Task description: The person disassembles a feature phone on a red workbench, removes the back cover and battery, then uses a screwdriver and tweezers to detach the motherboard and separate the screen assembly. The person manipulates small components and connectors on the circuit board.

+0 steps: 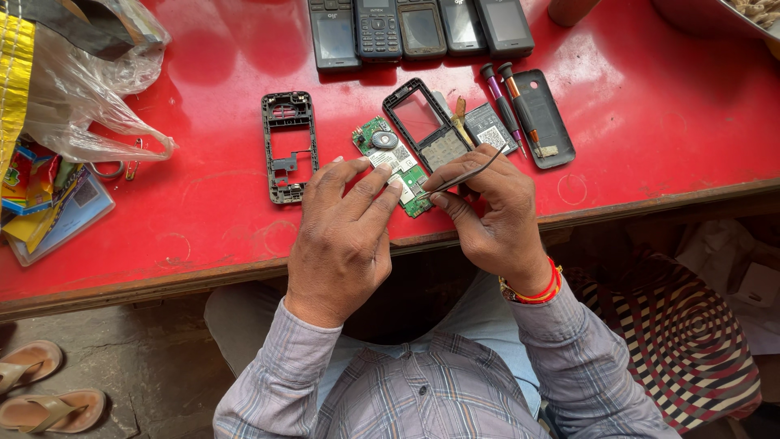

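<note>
Head view: a person is sitting at a red table (650, 114), working on a green circuit board (396, 165) that is lying near the table's front edge. The left hand (341, 236) is resting palm-down beside the board, its fingers slightly spread and their tips pressing on the board's near-left edge. The right hand (487, 215) is pinching a pair of thin dark tweezers (463, 176) between thumb and forefinger, the remaining fingers curled in; the tweezer tip is lying over the board's lower end (whether it is actually touching, I cannot tell). Just right of the board a black front frame with keypad (426, 123) is lying, partly overlapping it. Left of the board a black middle frame (288, 146) is lying apart. Further right of the board two screwdrivers (508, 106) are resting beside a black back cover (546, 118). Beyond the board, a row of phones (418, 28) is lining the table's far side.
</note>
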